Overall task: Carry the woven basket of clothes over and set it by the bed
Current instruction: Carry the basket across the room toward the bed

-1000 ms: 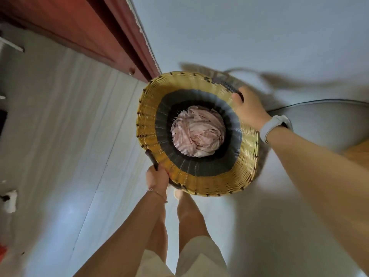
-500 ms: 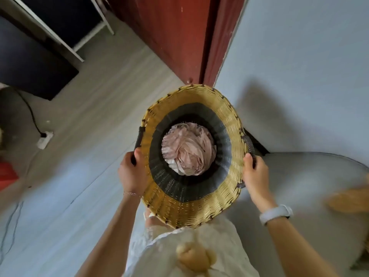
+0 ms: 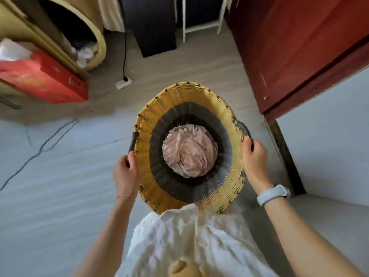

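Observation:
I hold a round woven basket (image 3: 175, 96) in front of my body, seen from above. Its rim is yellow and its inner wall is dark grey. Crumpled pink clothes (image 3: 189, 151) lie at the bottom. My left hand (image 3: 125, 172) is closed on the dark handle at the basket's left side. My right hand (image 3: 254, 158) grips the dark handle at the right side; a white wristband sits on that wrist. The basket hangs above the floor, clear of it.
A dark red wooden door (image 3: 295, 48) stands at the right, with a pale wall (image 3: 327, 148) beside it. A red box (image 3: 44, 80) and a yellow-rimmed tub (image 3: 99, 45) sit at the far left. A power strip (image 3: 123, 83) and cables lie on the grey floor.
The view has swung left across the room: the red door moved to the right, and the red box and tub came into sight. Both hands kept hold of the basket handles.

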Demonstrator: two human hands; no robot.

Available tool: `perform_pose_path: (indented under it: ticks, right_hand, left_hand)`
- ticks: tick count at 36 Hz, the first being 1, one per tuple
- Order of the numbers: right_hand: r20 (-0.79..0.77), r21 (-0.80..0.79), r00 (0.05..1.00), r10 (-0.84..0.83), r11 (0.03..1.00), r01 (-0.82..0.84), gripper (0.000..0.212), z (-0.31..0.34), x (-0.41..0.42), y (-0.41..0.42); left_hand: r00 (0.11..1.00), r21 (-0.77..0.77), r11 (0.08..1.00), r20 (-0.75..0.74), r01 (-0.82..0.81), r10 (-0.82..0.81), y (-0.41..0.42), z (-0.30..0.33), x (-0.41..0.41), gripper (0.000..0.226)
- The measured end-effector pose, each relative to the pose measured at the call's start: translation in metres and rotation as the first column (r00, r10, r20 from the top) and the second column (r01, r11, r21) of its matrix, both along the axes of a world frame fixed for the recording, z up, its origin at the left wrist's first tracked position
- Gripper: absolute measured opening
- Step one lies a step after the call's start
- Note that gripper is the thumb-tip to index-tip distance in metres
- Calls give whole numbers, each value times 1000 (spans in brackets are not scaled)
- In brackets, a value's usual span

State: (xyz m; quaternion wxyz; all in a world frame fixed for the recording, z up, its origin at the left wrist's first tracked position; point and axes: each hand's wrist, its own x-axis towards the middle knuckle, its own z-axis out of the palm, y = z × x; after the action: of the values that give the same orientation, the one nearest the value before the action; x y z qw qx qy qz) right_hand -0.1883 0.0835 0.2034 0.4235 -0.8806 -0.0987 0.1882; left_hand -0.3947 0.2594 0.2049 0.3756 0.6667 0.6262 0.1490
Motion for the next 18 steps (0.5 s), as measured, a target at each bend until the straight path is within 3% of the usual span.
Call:
perform_pose_path:
  ticks: [7,12,18]
  right_hand:
    - [-4,-15,957,291,957,-291,41,12,-76,106]
    - [-17,-33,847,532,846,-532,40,15,-140,186]
    - [-68,-13,656,752,657,-754,36,21,-224,273]
  left_hand:
    - [927,7,927,9,-375,375,26,7,-127,41]
    - [750,-12,751,48,-660,660,42,18,-197,40]
    - [529,-5,529,51,-848,847,55,20,-277,40]
